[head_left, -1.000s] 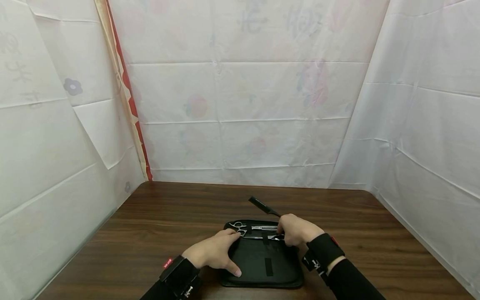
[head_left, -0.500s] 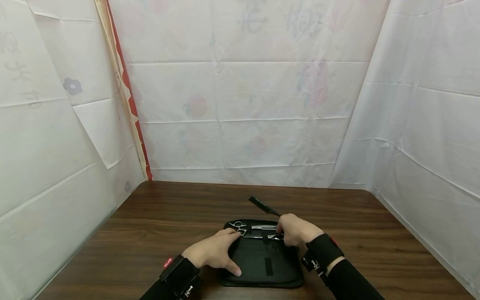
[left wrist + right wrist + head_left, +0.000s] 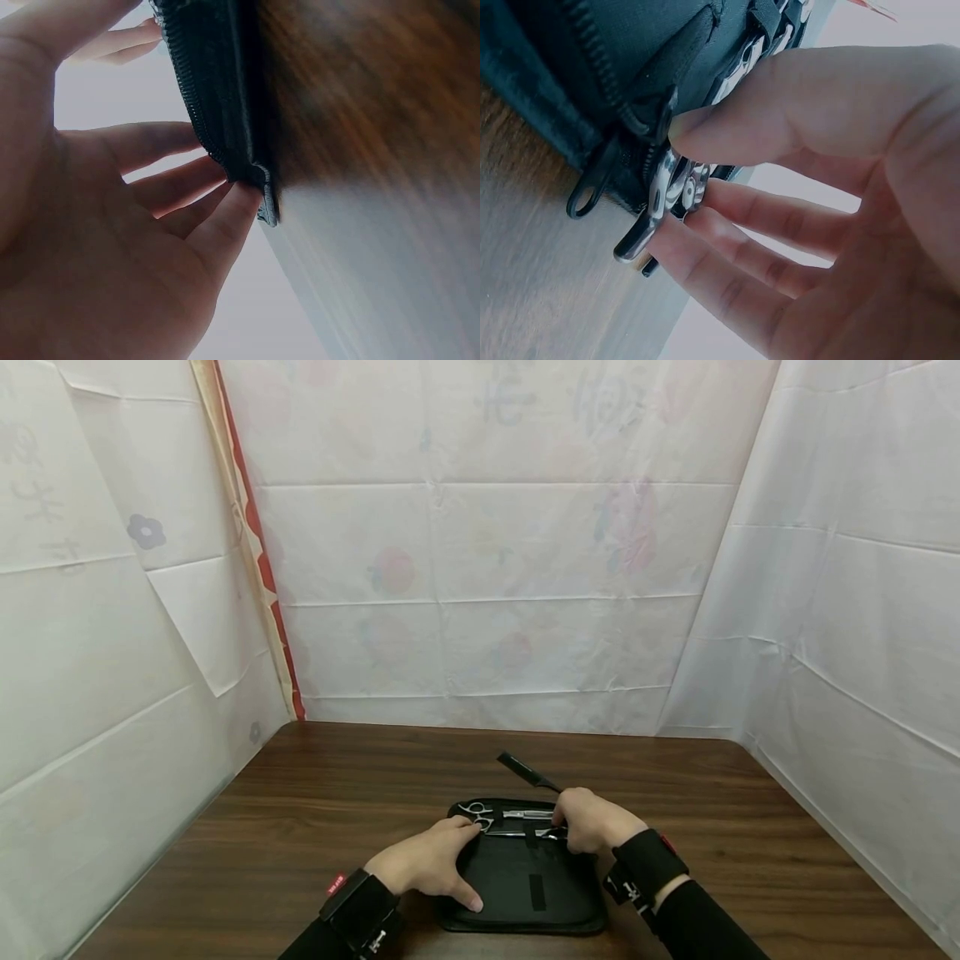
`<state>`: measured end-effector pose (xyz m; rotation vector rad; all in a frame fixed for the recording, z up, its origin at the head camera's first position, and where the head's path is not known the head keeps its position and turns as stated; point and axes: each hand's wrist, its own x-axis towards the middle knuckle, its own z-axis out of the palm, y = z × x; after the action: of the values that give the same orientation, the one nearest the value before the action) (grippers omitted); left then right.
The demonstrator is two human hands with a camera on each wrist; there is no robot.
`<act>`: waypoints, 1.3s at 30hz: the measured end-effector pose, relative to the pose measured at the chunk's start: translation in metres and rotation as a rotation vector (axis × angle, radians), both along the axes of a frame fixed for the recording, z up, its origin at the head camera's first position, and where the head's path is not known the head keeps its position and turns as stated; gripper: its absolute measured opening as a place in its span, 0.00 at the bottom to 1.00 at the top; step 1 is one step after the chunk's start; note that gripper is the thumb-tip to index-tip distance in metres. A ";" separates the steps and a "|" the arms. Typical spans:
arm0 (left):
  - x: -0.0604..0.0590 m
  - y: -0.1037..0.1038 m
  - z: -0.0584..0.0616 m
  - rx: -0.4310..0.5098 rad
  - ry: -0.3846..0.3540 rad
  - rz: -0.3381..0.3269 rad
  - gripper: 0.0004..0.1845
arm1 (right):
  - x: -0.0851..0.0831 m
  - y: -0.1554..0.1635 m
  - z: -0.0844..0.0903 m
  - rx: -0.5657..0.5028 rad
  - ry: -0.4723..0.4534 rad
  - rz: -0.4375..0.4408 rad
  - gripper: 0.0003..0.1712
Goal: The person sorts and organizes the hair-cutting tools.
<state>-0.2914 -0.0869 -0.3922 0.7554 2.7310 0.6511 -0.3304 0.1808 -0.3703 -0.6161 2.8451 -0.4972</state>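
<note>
A black zip case (image 3: pixel 517 881) lies on the table with two silver pairs of scissors across its far part. The upper scissors (image 3: pixel 476 808) have their finger rings at the left; the lower scissors (image 3: pixel 551 833) have their handles at the right. My right hand (image 3: pixel 596 820) pinches the lower pair's handle end, thumb on top and fingers beneath, as the right wrist view shows; a metal finger rest (image 3: pixel 637 236) juts out there. With thumb and fingers spread, my left hand (image 3: pixel 427 860) rests along the case's left side. In the left wrist view its straight fingers touch the zipped edge (image 3: pixel 191 97).
A black comb (image 3: pixel 525 770) lies behind the case, its near end hidden by my right hand. Zip pulls (image 3: pixel 592 184) hang at the case's edge. The brown wooden table (image 3: pixel 337 777) ends at white sheeting (image 3: pixel 480 652) on the back and both sides.
</note>
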 end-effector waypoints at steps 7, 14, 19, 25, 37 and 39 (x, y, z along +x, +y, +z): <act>0.000 0.000 -0.001 -0.001 -0.002 0.003 0.55 | 0.001 0.000 0.000 0.004 0.004 0.006 0.19; -0.001 0.000 -0.001 -0.001 -0.003 0.000 0.55 | 0.001 -0.002 -0.001 -0.007 -0.002 0.003 0.19; -0.001 0.000 -0.001 -0.002 -0.003 0.000 0.55 | 0.002 -0.003 0.000 0.000 0.002 0.003 0.19; -0.001 -0.001 -0.002 -0.002 -0.002 0.000 0.55 | 0.002 -0.006 -0.001 0.014 0.006 0.005 0.18; 0.001 -0.001 0.000 0.012 -0.025 0.002 0.55 | 0.004 -0.009 -0.001 0.027 0.014 -0.003 0.17; 0.001 -0.001 0.000 0.010 -0.023 0.002 0.55 | 0.004 -0.009 -0.001 0.022 0.010 -0.006 0.17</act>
<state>-0.2906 -0.0875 -0.3925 0.7431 2.7102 0.6699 -0.3268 0.1722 -0.3717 -0.6088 2.8588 -0.4649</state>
